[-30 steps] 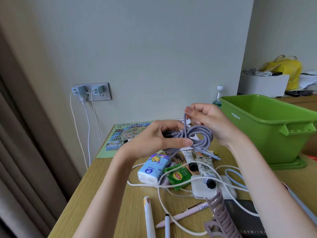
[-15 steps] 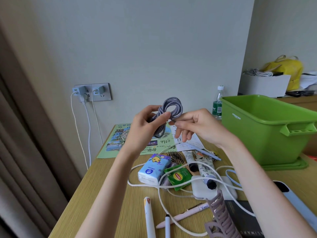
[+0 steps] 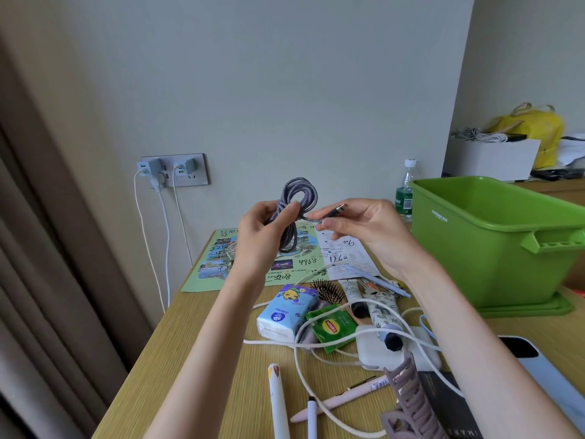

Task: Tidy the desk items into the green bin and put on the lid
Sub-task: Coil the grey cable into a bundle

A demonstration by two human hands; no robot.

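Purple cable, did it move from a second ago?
Yes. The purple cable went up and left, toward the wall socket. The left hand holds its coil, the right hand pinches its plug end.

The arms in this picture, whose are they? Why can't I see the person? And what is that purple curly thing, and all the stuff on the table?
The pictures all come from one camera worn on the person's head. It looks forward and down, so you see only their arms and hands, as if through their eyes. There is no robot here.

The left hand grips a purple cable wound into loops. The right hand pinches the cable's loose end, near its plug.

On the wooden desk lie a tissue pack, a green tea bag, a hairbrush, a hair claw, a pink pen and a white charger with a long cord. The green bin stands on the right, and these things are meant to go into it.
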